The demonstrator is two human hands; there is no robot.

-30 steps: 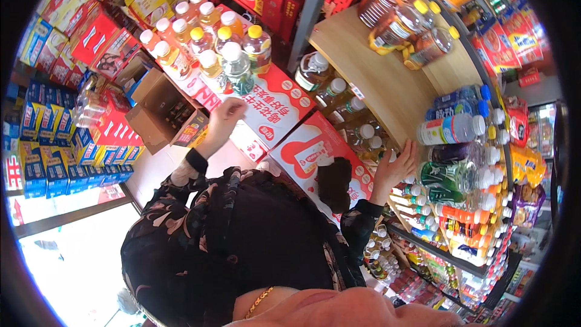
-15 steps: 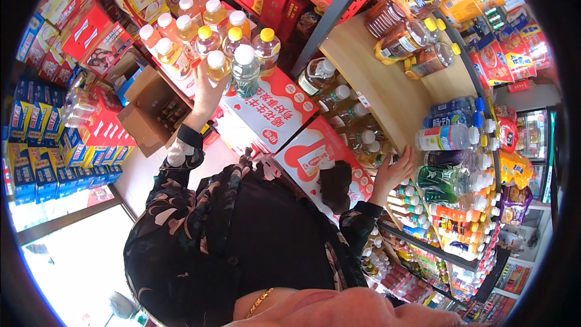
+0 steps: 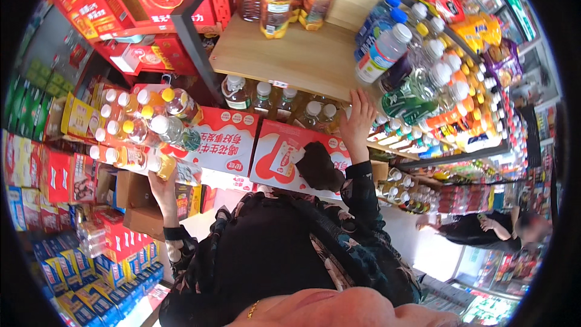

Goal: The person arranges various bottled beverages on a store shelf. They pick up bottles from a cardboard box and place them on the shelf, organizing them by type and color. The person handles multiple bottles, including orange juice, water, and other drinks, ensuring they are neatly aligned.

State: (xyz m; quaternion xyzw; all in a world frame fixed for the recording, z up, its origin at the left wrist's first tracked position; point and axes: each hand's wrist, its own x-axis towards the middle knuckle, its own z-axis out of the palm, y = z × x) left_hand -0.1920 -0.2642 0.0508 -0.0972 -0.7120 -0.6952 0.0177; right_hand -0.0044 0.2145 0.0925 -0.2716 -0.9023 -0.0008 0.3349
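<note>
My left hand (image 3: 162, 192) has its fingers closed round a clear drink bottle (image 3: 186, 171) with a pale cap, at the near edge of a cluster of bottles. Beside it stand several bottles of amber and clear drinks (image 3: 136, 127) with white or yellow caps, on the red and white cartons. My right hand (image 3: 358, 118) reaches up to the front edge of the wooden shelf (image 3: 284, 63), fingers stretched out and holding nothing. Close to its fingertips is a bottle with a blue and pink label (image 3: 384, 54).
Red and white cartons (image 3: 224, 139) lie before me, a dark brown item (image 3: 319, 166) on one. Yellow-capped bottles (image 3: 278, 6) stand on the shelf. An opened cardboard box (image 3: 136, 197) is at left, near stacked blue and yellow packs (image 3: 91, 278). Another person (image 3: 484, 230) is at far right.
The view has swung toward the shelf, which now faces me. My left hand has closed on a bottle at the cluster's near edge. My right hand stays at the shelf edge.
</note>
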